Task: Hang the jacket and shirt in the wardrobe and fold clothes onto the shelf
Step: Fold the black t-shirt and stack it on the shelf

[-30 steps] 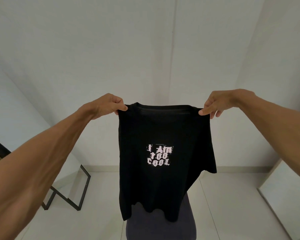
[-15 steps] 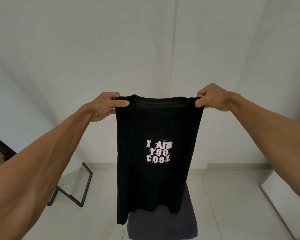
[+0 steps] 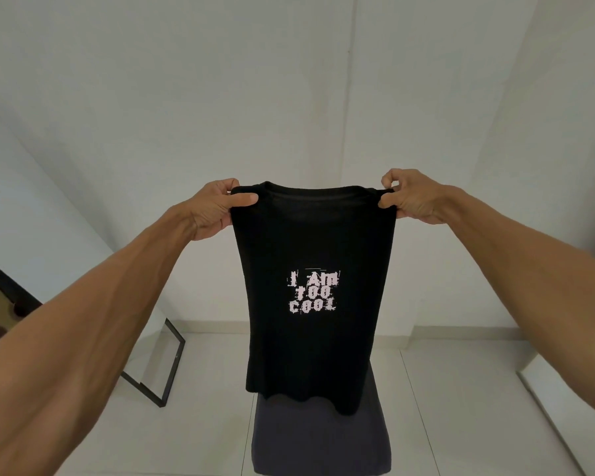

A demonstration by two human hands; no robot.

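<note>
Mid-fold, I think: left hand (image 3: 217, 209) and right hand (image 3: 411, 197) each pinch a top corner of the black t-shirt (image 3: 318, 338), held up in the air over a dark chair (image 3: 320, 441). Sleeves look tucked behind. Next move probably needs a halving fold, corners kept level.

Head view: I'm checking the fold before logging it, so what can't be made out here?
- Sleeves of the T-shirt: out of sight, apparently behind its front panel; how they lie is unclear.
- Fingers of the left hand and right hand behind the fabric: hidden by it.
- The dark grey thing below: top hidden by the shirt, bottom cut off by the frame edge.
- The dark-framed object: cut off by the left edge and forearm.
- Wardrobe, shelf: not in view.
</note>
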